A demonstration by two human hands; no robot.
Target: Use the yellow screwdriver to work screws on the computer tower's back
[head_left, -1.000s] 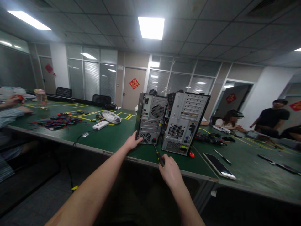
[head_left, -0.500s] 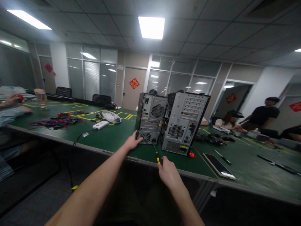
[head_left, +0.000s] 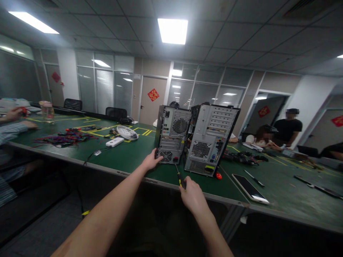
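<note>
Two computer cases stand upright side by side with their rear panels facing me. At the lower left corner of the smaller computer case (head_left: 175,134), my left hand (head_left: 151,160) grips, its thumb on the rear panel beside the fan grille and its fingers along the side. A black-and-yellow screwdriver (head_left: 179,178) is held in my right hand (head_left: 191,192), fingers closed round the handle. Its thin shaft points up to the bottom edge of the same case near the power socket; whether the tip touches a screw is too small to tell. The larger computer case (head_left: 210,139) stands just to the right.
On the green table (head_left: 134,164) lie a smartphone (head_left: 249,187), a knife-like tool (head_left: 254,177), a red object (head_left: 219,176), a white power strip (head_left: 114,142), a white basket (head_left: 127,132) and tangled wires (head_left: 64,138). Another person's hands (head_left: 16,116) are at far left.
Both my hands and the cases stay almost in place; the screwdriver handle has shifted very slightly. The standing person at the right has moved left.
</note>
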